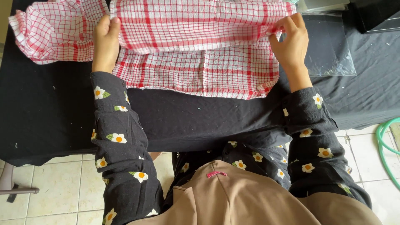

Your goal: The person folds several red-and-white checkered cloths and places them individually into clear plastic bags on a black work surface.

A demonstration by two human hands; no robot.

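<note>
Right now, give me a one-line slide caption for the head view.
Both hands, left and right, grip a red-and-white checked cloth, folding it over a black-covered table.

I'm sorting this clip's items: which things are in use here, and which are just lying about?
In use:
- red-and-white checked cloth, pinched at its folded edge by the left hand and right hand
- black table cover under it

Lying about:
- second checked cloth
- clear plastic sheet
- green hose

My cloth is white with red checks and some thick red lines. The table cover is black. My sleeves are black with little white flowers that have orange middles. The hose is green. The floor is cream tiles.
</note>
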